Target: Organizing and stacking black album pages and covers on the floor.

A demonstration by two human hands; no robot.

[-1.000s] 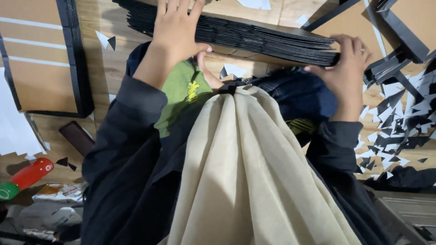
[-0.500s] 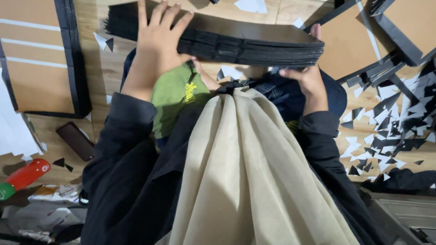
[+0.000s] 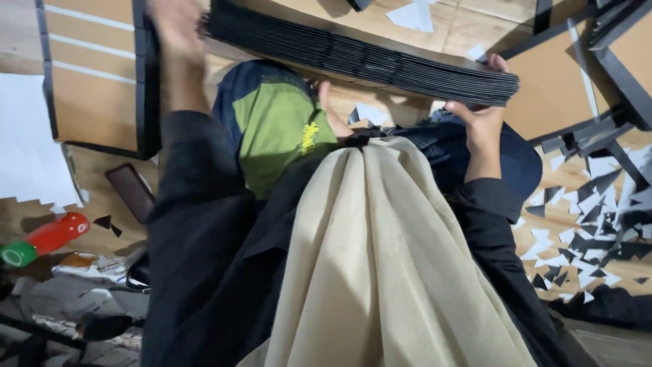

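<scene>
Wooden floor (image 3: 475, 27) all round, strewn with black and white triangular offcuts (image 3: 598, 224) on the right; brown board panels (image 3: 95, 88) with black edging flat on the left, a red-and-green bottle (image 3: 44, 238) and a dark flat slab (image 3: 130, 191) nearer by. Thick stack of black sheets (image 3: 367, 58) held up above the knees, slanting down to the right, thin matte leaves squared into a ribbed edge. Right hand (image 3: 479, 112) clamped on the stack's right end, fingers over the top, thumb beneath. Left hand (image 3: 175, 27) at the stack's left end, blurred; grip impossible to tell. Beige cloth (image 3: 380, 272) soft and folded over the lap. Seemingly mid-handling of the stack, squaring or shifting it; any further move calls for support at both ends, lest the loose leaves slide apart.
</scene>
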